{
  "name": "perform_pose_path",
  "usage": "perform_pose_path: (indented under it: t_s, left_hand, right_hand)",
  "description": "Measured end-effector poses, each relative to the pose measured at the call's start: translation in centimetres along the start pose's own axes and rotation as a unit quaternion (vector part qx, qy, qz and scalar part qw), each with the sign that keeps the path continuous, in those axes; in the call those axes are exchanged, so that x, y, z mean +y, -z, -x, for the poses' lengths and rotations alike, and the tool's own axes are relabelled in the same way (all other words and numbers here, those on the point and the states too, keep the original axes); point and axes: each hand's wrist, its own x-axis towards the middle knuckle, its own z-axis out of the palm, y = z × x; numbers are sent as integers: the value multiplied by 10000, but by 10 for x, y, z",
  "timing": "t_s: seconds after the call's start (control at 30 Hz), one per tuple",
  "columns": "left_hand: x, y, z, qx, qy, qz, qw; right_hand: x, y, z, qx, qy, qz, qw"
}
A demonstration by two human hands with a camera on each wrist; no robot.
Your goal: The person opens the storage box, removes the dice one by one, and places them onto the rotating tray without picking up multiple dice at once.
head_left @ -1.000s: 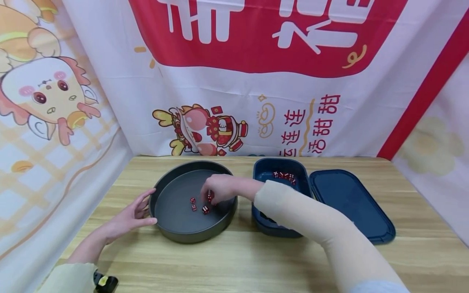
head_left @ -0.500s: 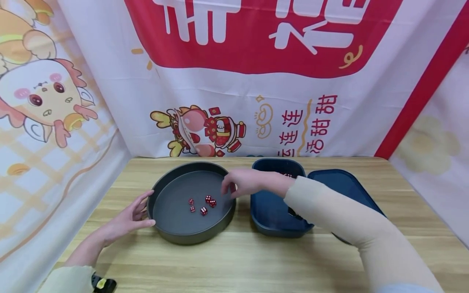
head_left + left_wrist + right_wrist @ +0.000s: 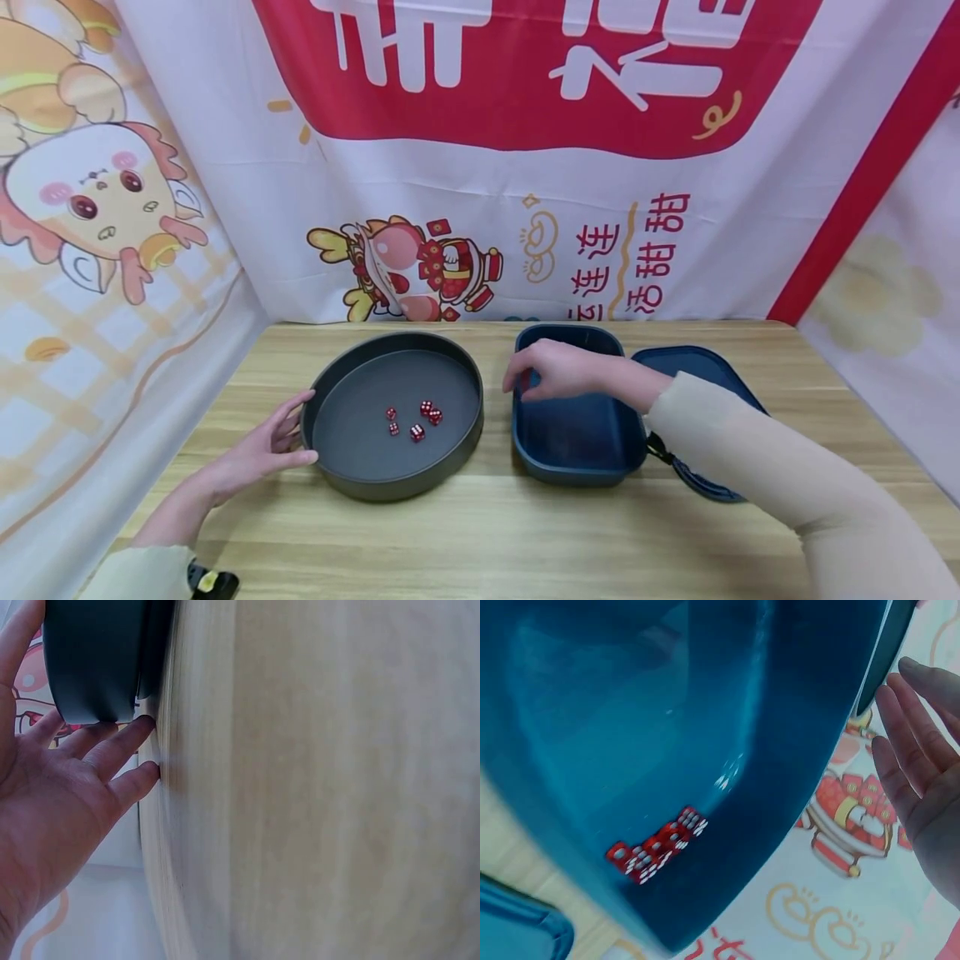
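Observation:
My left hand (image 3: 258, 450) rests with spread fingers against the left outer wall of a round dark grey pan (image 3: 390, 490); in the left wrist view its fingers (image 3: 105, 754) lie along that wall. Several red dice (image 3: 417, 432) with white pips lie on the pan's floor. My right hand (image 3: 562, 369) hovers over the left rim of a dark blue rectangular box (image 3: 573, 477). The right wrist view shows its fingers (image 3: 915, 754) apart, with nothing visible between them. A cluster of red dice (image 3: 656, 844) sits in one corner of the box, hidden by the hand in the head view.
A dark blue lid (image 3: 690, 367) lies to the right of the box, partly covered by the right sleeve (image 3: 765, 458). The wooden table (image 3: 480, 550) holds all of this. A printed cloth (image 3: 525, 200) hangs behind the table's far edge.
My right hand has let go of red dice inside the pan, lifted out and moved right to the box. The left hand stays at the pan's side.

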Motion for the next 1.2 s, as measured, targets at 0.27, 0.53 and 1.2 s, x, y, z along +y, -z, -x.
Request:
perform_pose_path:
  t_s: [0.27,0.53,1.2]
  left_hand:
    - [-1,-1,0,47,-2,1,10000]
    - [1,-1,-1,63,13,-57,10000]
    - [-3,1,-3,1,85,-52,10000]
  right_hand:
    - [23,3,28,277,-270,-27,9992]
    - [50,7,43,443,-899,26,9950]
    - [90,-4,26,344,-2064,322,9773]
